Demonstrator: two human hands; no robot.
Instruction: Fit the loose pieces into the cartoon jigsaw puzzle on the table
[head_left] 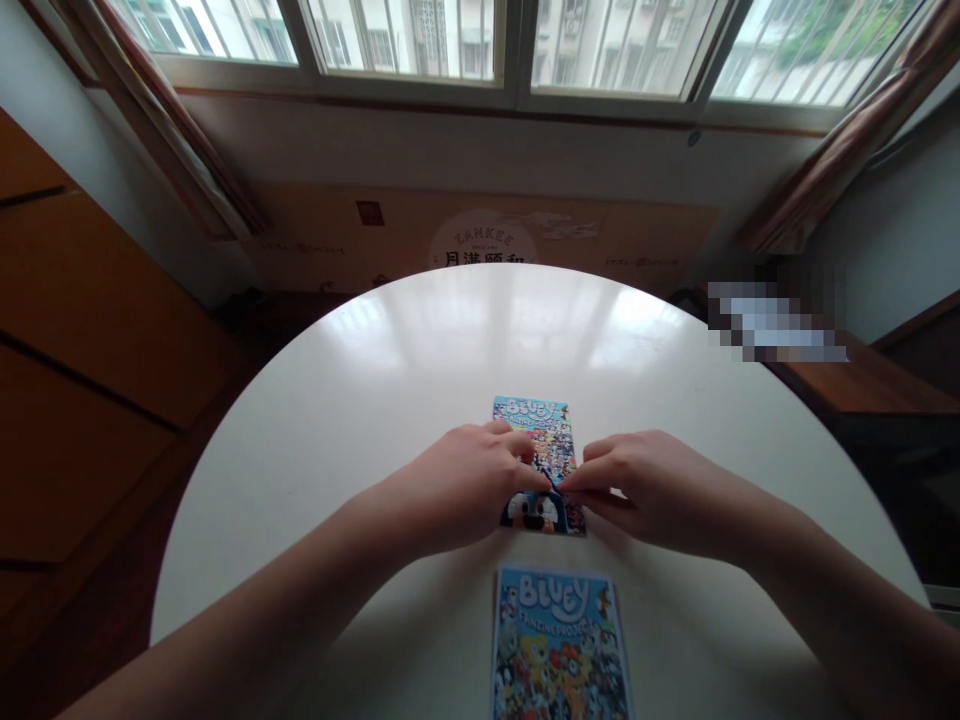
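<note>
A small Bluey picture [559, 440] lies flat on the white table, with a blue title strip at its top and a large blue dog face at its bottom. My left hand [480, 485] rests over its left side, fingers curled and fingertips on the picture. At the right edge, my right hand [637, 490] pinches with thumb and forefinger. The fingertips of both hands meet near a small dark blue piece [553, 479], partly hidden by them. Closer to me lies a larger Bluey sheet [559, 640] with a similar design, cut off by the bottom of the view.
The rounded white table [300, 480] fills the middle. Behind it stand a printed cardboard panel [630, 225] and a window [405, 40]. A wooden cabinet [82, 350] is at the left, a brown surface [877, 375] at the right.
</note>
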